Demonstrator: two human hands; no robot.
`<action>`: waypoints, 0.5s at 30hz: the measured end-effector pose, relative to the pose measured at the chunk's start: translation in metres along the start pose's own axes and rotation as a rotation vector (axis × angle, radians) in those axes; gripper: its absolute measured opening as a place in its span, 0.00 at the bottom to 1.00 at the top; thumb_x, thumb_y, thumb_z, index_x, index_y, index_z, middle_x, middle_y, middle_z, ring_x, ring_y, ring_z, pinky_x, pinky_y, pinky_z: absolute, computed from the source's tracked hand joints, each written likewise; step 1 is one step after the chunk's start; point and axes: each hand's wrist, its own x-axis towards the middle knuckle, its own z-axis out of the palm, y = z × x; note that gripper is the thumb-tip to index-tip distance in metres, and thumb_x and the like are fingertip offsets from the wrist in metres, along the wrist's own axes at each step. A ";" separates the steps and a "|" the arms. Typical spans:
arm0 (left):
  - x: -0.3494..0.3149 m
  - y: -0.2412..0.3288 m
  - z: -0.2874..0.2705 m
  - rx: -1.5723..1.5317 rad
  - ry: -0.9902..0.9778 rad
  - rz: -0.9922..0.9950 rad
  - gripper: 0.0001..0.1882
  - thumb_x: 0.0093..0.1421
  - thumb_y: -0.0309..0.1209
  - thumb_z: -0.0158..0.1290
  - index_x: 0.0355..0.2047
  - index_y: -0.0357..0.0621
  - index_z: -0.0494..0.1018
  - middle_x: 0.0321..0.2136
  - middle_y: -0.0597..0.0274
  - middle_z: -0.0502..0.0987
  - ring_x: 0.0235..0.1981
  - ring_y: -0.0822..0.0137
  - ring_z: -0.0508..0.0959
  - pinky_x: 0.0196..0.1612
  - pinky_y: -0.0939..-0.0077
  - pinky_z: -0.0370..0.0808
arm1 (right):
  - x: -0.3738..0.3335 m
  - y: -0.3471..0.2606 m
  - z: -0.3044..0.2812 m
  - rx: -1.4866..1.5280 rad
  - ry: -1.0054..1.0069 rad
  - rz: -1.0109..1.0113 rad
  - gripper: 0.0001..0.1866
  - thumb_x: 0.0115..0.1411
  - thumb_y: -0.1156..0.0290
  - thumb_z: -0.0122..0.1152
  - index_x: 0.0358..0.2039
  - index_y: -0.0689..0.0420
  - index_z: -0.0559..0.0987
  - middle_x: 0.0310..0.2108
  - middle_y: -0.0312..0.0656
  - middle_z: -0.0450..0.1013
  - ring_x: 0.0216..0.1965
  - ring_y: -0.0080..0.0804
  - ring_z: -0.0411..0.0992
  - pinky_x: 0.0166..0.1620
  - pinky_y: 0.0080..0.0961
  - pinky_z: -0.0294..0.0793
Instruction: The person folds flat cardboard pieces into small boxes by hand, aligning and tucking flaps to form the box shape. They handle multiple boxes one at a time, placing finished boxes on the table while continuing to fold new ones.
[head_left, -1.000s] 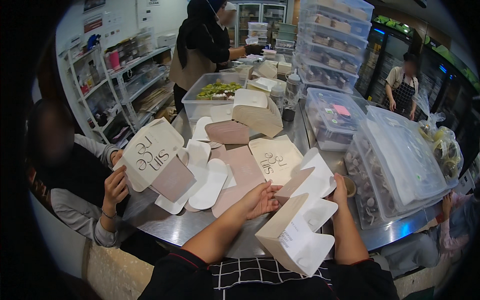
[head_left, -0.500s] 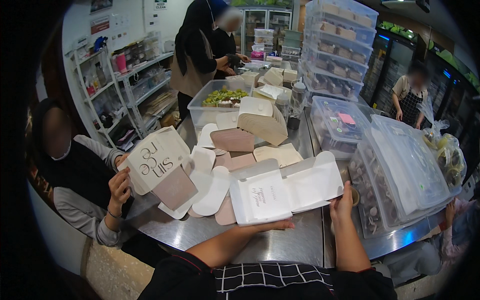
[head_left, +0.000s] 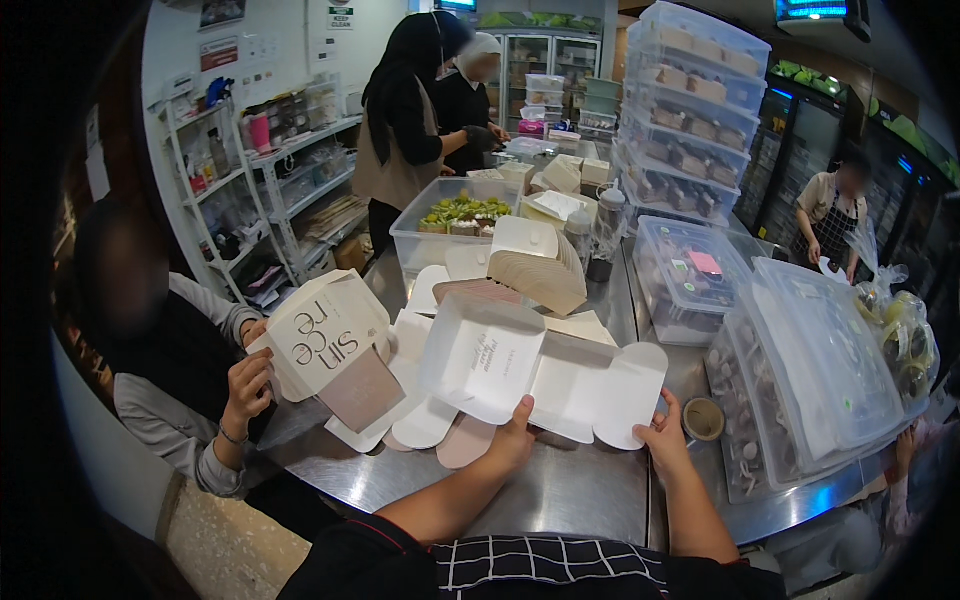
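Steel table fills the middle. Tall stack of clear tubs at 1 o'clock from the box in hand; a big clear tub on its side of the table at 3; a fruit-topped cake tub at 11; a pile of flat boxes at 12.

Main change: the white box was tipped up w/ its outer faces showing approx 1 sec ago; now it's spread out, white inside up, over the near side of the table. That means both halves + small print inside are in plain view. L half has its walls standing; R half ends in a round flap at 3 o'clock.

Grip: L hand at 7 o'clock pinches the near edge, thumb on top, fingers mostly hidden, so can't tell their spread. It was flat under the edge 0.5 sec ago. R hand at 4 has moved onto the flap, holding its rim lightly btw thumb & curled fingers.

Co-worker's hand at 9 o'clock still has another box. Smallest: round cup, btw 3 & 4, just beside R hand, untouched.
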 end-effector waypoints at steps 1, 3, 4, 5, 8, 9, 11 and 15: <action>-0.001 0.006 0.004 -0.013 0.012 -0.014 0.34 0.62 0.46 0.52 0.62 0.41 0.57 0.56 0.53 0.65 0.59 0.60 0.64 0.60 0.65 0.63 | 0.000 0.000 0.001 -0.014 -0.036 0.003 0.43 0.53 0.85 0.57 0.65 0.55 0.47 0.48 0.47 0.69 0.46 0.30 0.71 0.48 0.24 0.70; -0.002 0.015 0.008 -0.017 0.022 -0.042 0.35 0.62 0.45 0.53 0.62 0.39 0.56 0.57 0.53 0.65 0.59 0.60 0.64 0.60 0.64 0.62 | 0.003 0.001 0.000 -0.085 0.066 -0.102 0.42 0.55 0.82 0.58 0.66 0.55 0.47 0.51 0.48 0.66 0.48 0.31 0.70 0.49 0.25 0.70; -0.002 0.017 0.008 -0.007 0.019 -0.057 0.35 0.62 0.44 0.53 0.62 0.37 0.56 0.56 0.52 0.65 0.59 0.60 0.64 0.61 0.64 0.62 | 0.005 0.002 0.000 -0.078 0.074 -0.169 0.42 0.56 0.80 0.58 0.67 0.54 0.47 0.53 0.48 0.65 0.49 0.31 0.69 0.50 0.25 0.70; -0.002 0.018 0.008 0.002 0.017 -0.072 0.35 0.62 0.44 0.54 0.62 0.35 0.55 0.56 0.52 0.65 0.59 0.60 0.64 0.61 0.65 0.62 | 0.007 0.001 -0.002 -0.076 0.118 -0.191 0.39 0.58 0.76 0.58 0.66 0.55 0.49 0.54 0.47 0.64 0.49 0.32 0.69 0.50 0.26 0.70; -0.003 0.017 0.006 0.083 -0.009 -0.052 0.35 0.61 0.43 0.55 0.60 0.33 0.57 0.55 0.52 0.66 0.58 0.60 0.65 0.61 0.65 0.61 | 0.009 -0.001 -0.010 0.085 0.082 -0.232 0.32 0.62 0.63 0.55 0.63 0.58 0.56 0.55 0.46 0.63 0.50 0.34 0.69 0.52 0.28 0.70; -0.003 0.016 0.007 0.094 -0.012 -0.061 0.35 0.60 0.42 0.55 0.60 0.33 0.57 0.55 0.52 0.67 0.58 0.60 0.65 0.61 0.65 0.62 | 0.009 -0.003 -0.013 0.180 0.032 -0.197 0.30 0.64 0.60 0.53 0.62 0.59 0.59 0.54 0.45 0.65 0.49 0.34 0.70 0.52 0.28 0.70; -0.004 0.018 0.009 0.112 -0.022 -0.052 0.34 0.60 0.42 0.54 0.60 0.33 0.58 0.54 0.51 0.68 0.57 0.59 0.66 0.60 0.64 0.62 | 0.006 -0.006 -0.018 0.286 -0.092 -0.116 0.28 0.65 0.54 0.50 0.58 0.62 0.64 0.51 0.45 0.68 0.49 0.34 0.70 0.52 0.29 0.70; -0.003 0.034 0.013 -0.026 -0.035 -0.236 0.34 0.61 0.44 0.52 0.60 0.34 0.58 0.55 0.49 0.68 0.57 0.56 0.68 0.59 0.63 0.64 | 0.000 -0.015 -0.021 0.246 -0.463 0.085 0.26 0.66 0.52 0.49 0.50 0.64 0.72 0.44 0.46 0.74 0.46 0.33 0.72 0.52 0.30 0.71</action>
